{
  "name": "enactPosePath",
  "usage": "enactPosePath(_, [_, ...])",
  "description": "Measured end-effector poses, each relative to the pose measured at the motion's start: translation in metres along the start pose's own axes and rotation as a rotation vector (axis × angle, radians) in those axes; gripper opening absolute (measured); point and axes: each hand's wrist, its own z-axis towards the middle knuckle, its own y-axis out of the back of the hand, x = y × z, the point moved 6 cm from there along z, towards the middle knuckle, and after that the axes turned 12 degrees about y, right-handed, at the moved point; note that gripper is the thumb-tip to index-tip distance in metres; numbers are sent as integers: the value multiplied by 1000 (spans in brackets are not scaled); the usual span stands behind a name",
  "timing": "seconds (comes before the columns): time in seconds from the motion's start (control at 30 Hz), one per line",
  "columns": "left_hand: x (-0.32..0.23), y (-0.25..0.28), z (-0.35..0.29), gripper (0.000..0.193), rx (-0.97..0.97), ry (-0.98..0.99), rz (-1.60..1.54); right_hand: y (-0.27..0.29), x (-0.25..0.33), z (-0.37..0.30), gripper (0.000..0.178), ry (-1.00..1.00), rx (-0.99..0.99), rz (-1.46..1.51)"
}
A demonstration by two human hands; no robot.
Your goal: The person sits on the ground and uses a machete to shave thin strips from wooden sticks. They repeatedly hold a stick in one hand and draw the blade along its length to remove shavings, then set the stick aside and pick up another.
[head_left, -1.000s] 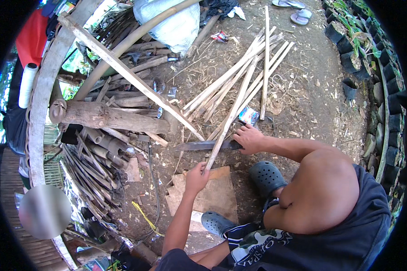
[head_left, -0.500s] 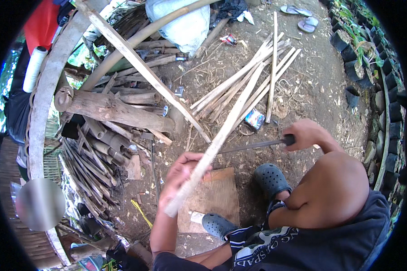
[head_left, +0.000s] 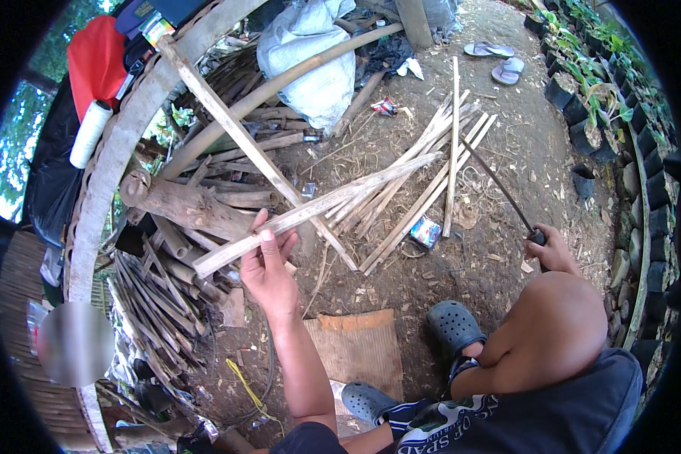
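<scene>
My left hand (head_left: pixel 272 278) is closed around a long pale wooden strip (head_left: pixel 333 193), thumb on top and fingers beneath. The strip lies nearly crosswise in the air, its near end to the left of the hand and its far end over a pile of similar strips (head_left: pixel 401 163) on the ground. Off to the right, my right hand (head_left: pixel 558 251) grips the black handle of a long knife (head_left: pixel 505 187). Its thin dark blade points up and left, apart from the strip. A ribbed brown cardboard piece (head_left: pixel 359 352) lies on the ground between my left forearm and my foot.
A thick log (head_left: pixel 185 204) and stacked sticks (head_left: pixel 147 299) fill the left side. One slanted pole (head_left: pixel 234 132) leans there, near a white sack (head_left: pixel 310 68). Potted plants (head_left: pixel 583 113) line the right edge. A small blue packet (head_left: pixel 425 232) and slippers (head_left: pixel 499 60) lie on the dirt.
My left hand has moved up and left, turning the strip from steep to nearly level. The knife has left the strip; its blade has swung to point up, and my right hand is farther right.
</scene>
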Motion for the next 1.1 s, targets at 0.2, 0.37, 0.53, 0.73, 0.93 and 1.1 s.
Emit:
enactPosePath(0.2, [-93, -6, 9, 31, -107, -264, 245, -42, 6, 32, 37, -54, -3, -199])
enactPosePath(0.37, [-157, -33, 29, 36, -19, -372, 368, -73, 53, 49, 52, 84, -34, -32])
enactPosePath(0.53, [-175, -83, 42, 28, 197, -429, 340, -124, 112, 67, 44, 151, 143, 327])
enactPosePath(0.73, [-183, -130, 49, 21, 206, -488, 344, -119, 222, 78, 46, 550, 200, 347])
enactPosePath(0.93, [-189, -170, 36, 21, 318, -596, 402, -100, 257, 74, 43, 584, 215, 424])
enactPosePath(1.1, [-189, -178, 33, 21, 317, -587, 366, -127, 199, 86, 44, 199, 280, 304])
